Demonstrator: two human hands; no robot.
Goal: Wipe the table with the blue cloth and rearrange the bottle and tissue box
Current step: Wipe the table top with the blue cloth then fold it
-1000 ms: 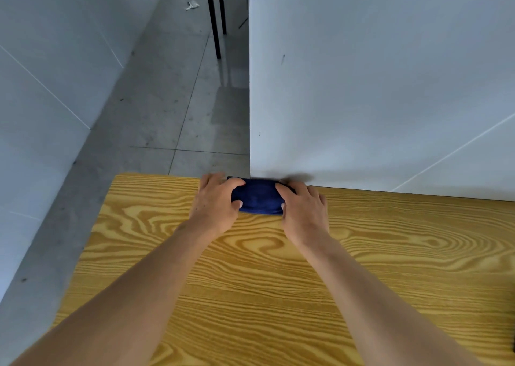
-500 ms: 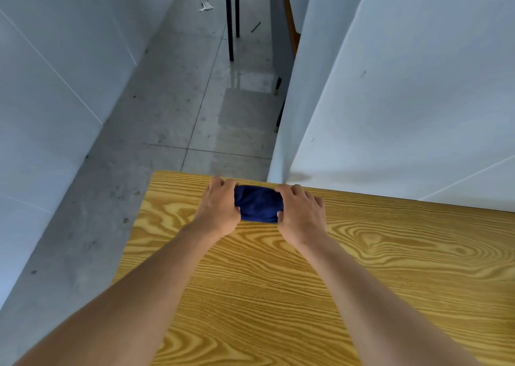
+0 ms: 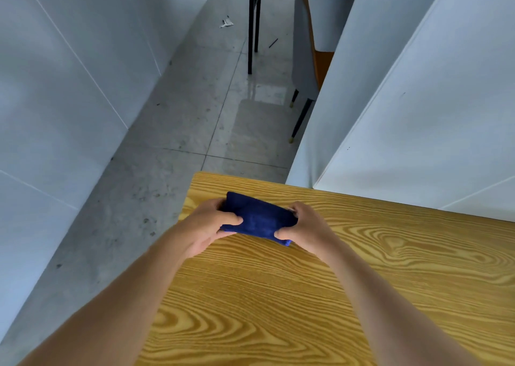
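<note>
A folded dark blue cloth (image 3: 259, 219) is held between both hands near the far left corner of the wooden table (image 3: 348, 296). My left hand (image 3: 207, 227) grips its left end, thumb on top. My right hand (image 3: 309, 230) grips its right end. The cloth is tilted and looks lifted a little off the wood, its far edge raised. Neither the bottle nor the tissue box is in view.
The table's left edge (image 3: 170, 259) drops to a grey tiled floor (image 3: 172, 153). A white partition (image 3: 418, 120) stands along the table's far side. A chair (image 3: 312, 59) and black table legs (image 3: 252, 31) stand further back. A white wall (image 3: 55, 86) runs on the left.
The cloth has come back from the table's far edge toward me and tipped up, where before it lay flat under both hands. The view has swung left, showing more floor.
</note>
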